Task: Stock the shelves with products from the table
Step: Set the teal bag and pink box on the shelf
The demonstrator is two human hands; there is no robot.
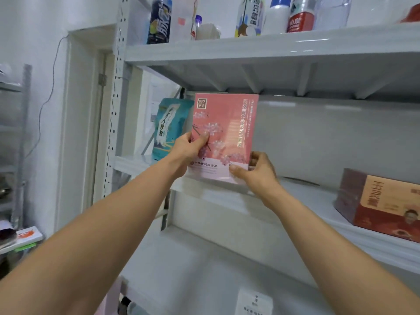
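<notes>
Both hands, left and right, grip a pink box upright beside the teal pouch; stocking partly done.

Pink box: flat, upright, front to cam, tilted slightly. It has a white blossom print, vertical gold text and a white strip at btm. It is held at the front edge of the mid shelf; can't tell if its btm touches the shelf. L hand grips its left edge w/ thumb on the front. R hand pinches its btm right corner.

Teal pouch stands just left of it at the shelf's left end, partly behind the box. Brown-orange box lies well to the right on the same shelf. Top shelf carries a row of upright bottles.
</notes>
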